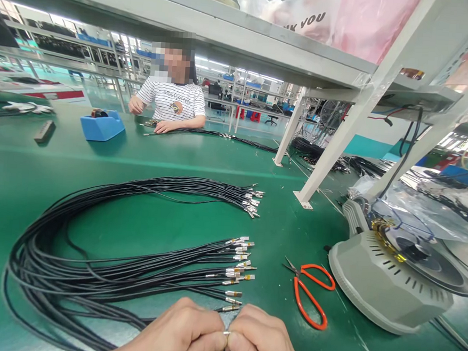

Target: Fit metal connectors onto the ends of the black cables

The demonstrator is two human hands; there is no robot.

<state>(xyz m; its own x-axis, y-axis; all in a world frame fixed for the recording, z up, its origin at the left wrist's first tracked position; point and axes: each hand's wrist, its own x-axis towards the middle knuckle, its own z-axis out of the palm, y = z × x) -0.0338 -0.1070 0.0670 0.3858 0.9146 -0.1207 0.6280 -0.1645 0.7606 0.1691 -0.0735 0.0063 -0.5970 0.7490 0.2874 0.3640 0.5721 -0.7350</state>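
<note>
My left hand (pixel 185 332) and my right hand (pixel 264 341) meet at the near edge of the table, thumbs and fingers pinched together. Between the thumb tips shows the small silvery tip of a cable end (pixel 226 333); the fingers hide the rest of it. A bundle of black cables (pixel 102 273) curves in a wide C to the left, and some strands pass beneath my left hand. Metal connectors (pixel 235 272), several with amber bands, lie just beyond my knuckles. The bundle's other ends (pixel 253 201) rest farther back.
Orange-handled scissors (pixel 311 296) lie open right of my hands, beside a grey machine with a round disc (pixel 390 282). White shelf legs (pixel 337 129) stand on the green table (pixel 139 158). A blue tape dispenser (pixel 101 126) sits farther back; across the table, a person (pixel 175 102) handles cables.
</note>
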